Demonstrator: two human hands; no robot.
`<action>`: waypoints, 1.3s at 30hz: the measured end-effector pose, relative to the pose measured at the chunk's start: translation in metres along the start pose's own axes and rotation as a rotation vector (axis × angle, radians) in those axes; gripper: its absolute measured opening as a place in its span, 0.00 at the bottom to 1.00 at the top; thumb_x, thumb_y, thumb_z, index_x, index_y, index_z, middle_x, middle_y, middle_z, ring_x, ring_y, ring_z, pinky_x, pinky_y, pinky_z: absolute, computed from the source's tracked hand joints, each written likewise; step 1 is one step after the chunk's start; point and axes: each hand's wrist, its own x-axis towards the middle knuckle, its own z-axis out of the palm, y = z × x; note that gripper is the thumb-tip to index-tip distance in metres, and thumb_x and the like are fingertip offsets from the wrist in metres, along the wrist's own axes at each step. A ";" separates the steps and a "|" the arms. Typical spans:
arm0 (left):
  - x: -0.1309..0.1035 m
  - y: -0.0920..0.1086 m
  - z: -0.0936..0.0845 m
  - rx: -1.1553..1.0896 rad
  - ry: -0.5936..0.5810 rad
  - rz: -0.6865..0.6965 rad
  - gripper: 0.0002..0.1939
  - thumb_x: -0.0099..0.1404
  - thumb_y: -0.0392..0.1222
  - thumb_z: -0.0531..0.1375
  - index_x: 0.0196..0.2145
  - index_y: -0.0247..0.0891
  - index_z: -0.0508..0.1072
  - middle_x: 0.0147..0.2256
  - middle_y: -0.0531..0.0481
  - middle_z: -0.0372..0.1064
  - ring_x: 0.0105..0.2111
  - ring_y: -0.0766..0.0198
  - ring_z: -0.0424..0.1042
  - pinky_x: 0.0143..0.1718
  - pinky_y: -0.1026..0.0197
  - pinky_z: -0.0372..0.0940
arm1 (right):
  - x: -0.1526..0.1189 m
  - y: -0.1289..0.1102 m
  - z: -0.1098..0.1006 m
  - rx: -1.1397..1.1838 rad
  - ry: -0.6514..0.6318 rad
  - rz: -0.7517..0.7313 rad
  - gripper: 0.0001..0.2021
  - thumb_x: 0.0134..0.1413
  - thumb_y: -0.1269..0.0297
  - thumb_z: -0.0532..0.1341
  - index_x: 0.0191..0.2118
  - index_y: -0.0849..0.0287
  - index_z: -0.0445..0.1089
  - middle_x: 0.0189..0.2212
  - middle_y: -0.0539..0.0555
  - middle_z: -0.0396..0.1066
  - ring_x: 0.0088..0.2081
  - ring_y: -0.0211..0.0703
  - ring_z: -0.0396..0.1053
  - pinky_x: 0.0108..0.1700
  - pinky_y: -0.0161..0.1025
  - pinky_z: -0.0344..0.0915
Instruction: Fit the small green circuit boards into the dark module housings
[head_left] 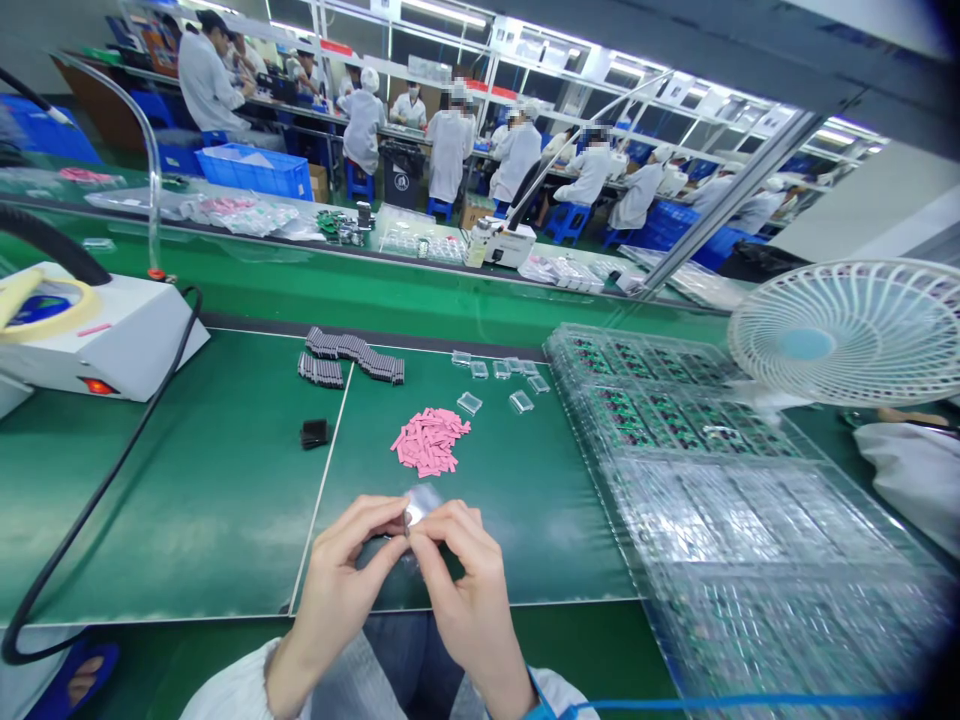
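Observation:
My left hand [349, 560] and my right hand [465, 565] meet over the front of the green mat. Both are closed, thumbs and fingertips pinching a small shiny clear plastic piece [421, 506]. Its lower part is hidden behind my fingers, and its exact kind is not plain. Just beyond lies a loose pile of pink strips [431, 441]. Several small clear plastic cases [470, 402] are scattered farther back. Dark grey blocks stand in packed rows [354, 350] at the back left, and a few flat black pieces [314, 433] lie nearer.
Stacked clear trays with green circuit boards [652, 420] fill the right side beside a white fan [806, 343]. On the left stands a white machine [97, 335] with a black cable [105, 500]. A blue cord [735, 702] runs from my right wrist. People in white coats sit beyond.

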 end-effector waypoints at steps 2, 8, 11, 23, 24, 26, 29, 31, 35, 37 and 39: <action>0.000 0.001 0.000 0.014 0.007 0.013 0.15 0.64 0.33 0.63 0.47 0.47 0.78 0.42 0.49 0.75 0.41 0.61 0.76 0.43 0.63 0.73 | 0.000 0.000 0.001 0.012 0.005 0.006 0.10 0.65 0.72 0.57 0.31 0.56 0.69 0.31 0.48 0.70 0.35 0.40 0.67 0.45 0.41 0.55; -0.001 0.002 0.000 0.059 0.020 0.053 0.15 0.65 0.32 0.63 0.48 0.46 0.78 0.43 0.48 0.75 0.42 0.61 0.76 0.43 0.62 0.73 | 0.001 -0.001 0.004 0.043 0.026 0.022 0.11 0.65 0.71 0.57 0.30 0.56 0.68 0.30 0.47 0.71 0.34 0.40 0.67 0.44 0.40 0.55; -0.001 0.001 -0.001 0.058 0.014 0.047 0.15 0.65 0.32 0.63 0.48 0.46 0.77 0.43 0.48 0.75 0.41 0.61 0.76 0.42 0.62 0.73 | 0.000 -0.001 0.004 0.038 0.024 0.017 0.11 0.65 0.71 0.56 0.30 0.56 0.68 0.31 0.48 0.71 0.35 0.40 0.67 0.44 0.40 0.56; -0.001 0.001 -0.001 0.058 0.010 0.030 0.13 0.64 0.34 0.63 0.47 0.44 0.78 0.43 0.46 0.76 0.41 0.58 0.76 0.42 0.58 0.74 | 0.000 -0.003 0.003 0.009 0.043 0.026 0.11 0.64 0.73 0.56 0.29 0.56 0.67 0.30 0.48 0.71 0.34 0.40 0.68 0.43 0.40 0.57; -0.001 0.001 -0.001 0.056 0.011 0.028 0.13 0.64 0.34 0.63 0.46 0.44 0.79 0.42 0.46 0.76 0.41 0.58 0.76 0.41 0.58 0.74 | 0.000 -0.003 0.003 -0.002 0.034 0.018 0.11 0.64 0.73 0.56 0.30 0.56 0.67 0.30 0.49 0.71 0.34 0.41 0.68 0.43 0.40 0.57; -0.001 0.001 -0.001 0.051 0.012 0.029 0.14 0.64 0.34 0.63 0.46 0.44 0.79 0.42 0.46 0.75 0.40 0.59 0.76 0.41 0.59 0.74 | -0.001 -0.002 0.002 -0.034 0.010 -0.007 0.10 0.64 0.73 0.55 0.31 0.56 0.66 0.30 0.49 0.70 0.35 0.41 0.67 0.42 0.41 0.57; -0.001 0.002 -0.001 0.044 0.010 0.032 0.15 0.64 0.32 0.63 0.47 0.46 0.79 0.42 0.47 0.75 0.39 0.60 0.76 0.40 0.61 0.74 | -0.001 -0.001 0.001 -0.108 -0.010 -0.073 0.09 0.63 0.76 0.54 0.32 0.57 0.63 0.31 0.50 0.68 0.35 0.41 0.65 0.42 0.41 0.56; 0.000 0.003 -0.001 0.033 0.005 0.027 0.15 0.64 0.32 0.63 0.47 0.46 0.79 0.42 0.47 0.75 0.39 0.61 0.76 0.40 0.61 0.74 | 0.000 0.000 0.002 -0.139 0.010 -0.103 0.09 0.60 0.77 0.53 0.31 0.57 0.62 0.30 0.50 0.66 0.35 0.41 0.65 0.41 0.41 0.55; -0.001 0.008 0.001 -0.050 -0.016 -0.015 0.14 0.62 0.33 0.66 0.45 0.44 0.79 0.40 0.47 0.75 0.38 0.60 0.77 0.38 0.62 0.75 | 0.002 0.002 0.002 -0.066 0.046 -0.030 0.09 0.57 0.77 0.54 0.29 0.57 0.61 0.27 0.48 0.64 0.32 0.39 0.64 0.41 0.40 0.56; -0.002 0.010 0.002 -0.091 -0.016 -0.029 0.15 0.62 0.32 0.65 0.46 0.44 0.79 0.41 0.47 0.74 0.39 0.60 0.77 0.39 0.62 0.75 | 0.002 0.002 0.000 0.020 0.037 0.028 0.09 0.57 0.76 0.55 0.29 0.57 0.63 0.27 0.47 0.65 0.31 0.39 0.64 0.41 0.40 0.57; -0.004 0.011 0.004 -0.092 -0.007 -0.016 0.15 0.63 0.32 0.64 0.47 0.44 0.78 0.42 0.46 0.74 0.40 0.60 0.76 0.40 0.62 0.75 | 0.000 0.001 -0.001 0.121 0.025 0.079 0.09 0.59 0.74 0.56 0.29 0.57 0.65 0.28 0.48 0.66 0.32 0.39 0.65 0.42 0.40 0.59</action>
